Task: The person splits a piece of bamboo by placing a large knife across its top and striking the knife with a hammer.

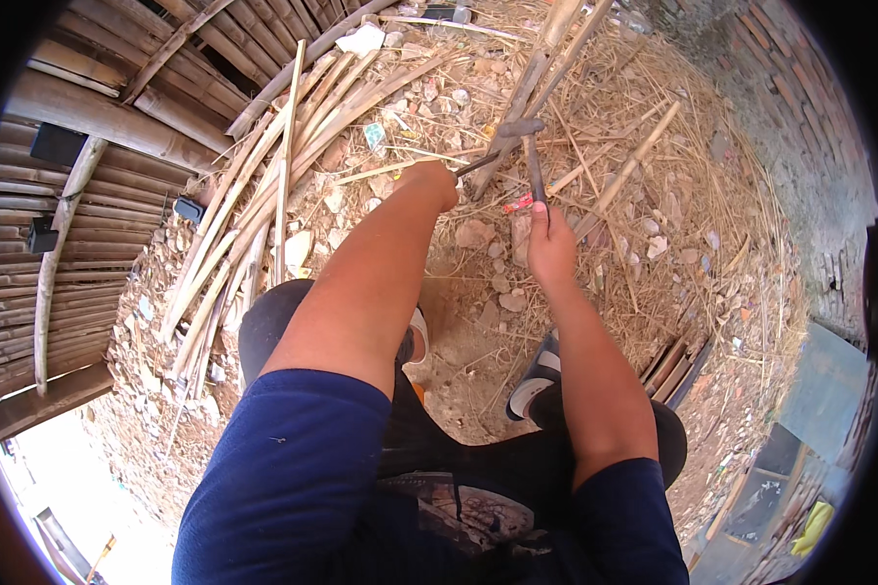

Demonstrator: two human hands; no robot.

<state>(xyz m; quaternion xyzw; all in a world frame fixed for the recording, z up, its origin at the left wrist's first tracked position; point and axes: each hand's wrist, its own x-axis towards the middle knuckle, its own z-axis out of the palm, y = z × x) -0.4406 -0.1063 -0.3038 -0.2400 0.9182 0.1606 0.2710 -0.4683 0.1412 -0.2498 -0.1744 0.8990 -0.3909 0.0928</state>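
Gripping a hammer in the right hand, with a closed fist low on the handle and the thumb lying up along it. Holding a thin dark metal tool in the left hand, with the fist curled shut; cannot tell just how the fingers sit, since showing mostly the back of the hand and the wrist. Pointing the tool away to the right, with the tip right by a wooden pole. Keeping the hammer upright in the view, just right of the tool, with its head in front of the pole; cannot tell if touching it. Crouching low with bent knees, and wearing dark blue sleeves, dark pants and a grey and white shoe on the right foot. Spread below, on the ground, with lots of dry straw and small rocks. Lying near the right hand, with a red wrapper beside the hammer handle and a big stone down to the left. Lying past the hammer on the right, with a long bamboo piece on the straw. Piled up on the left, in a heap of long bamboo strips. Standing at the far left, with a bamboo wall; rising at the right, with a brick wall.
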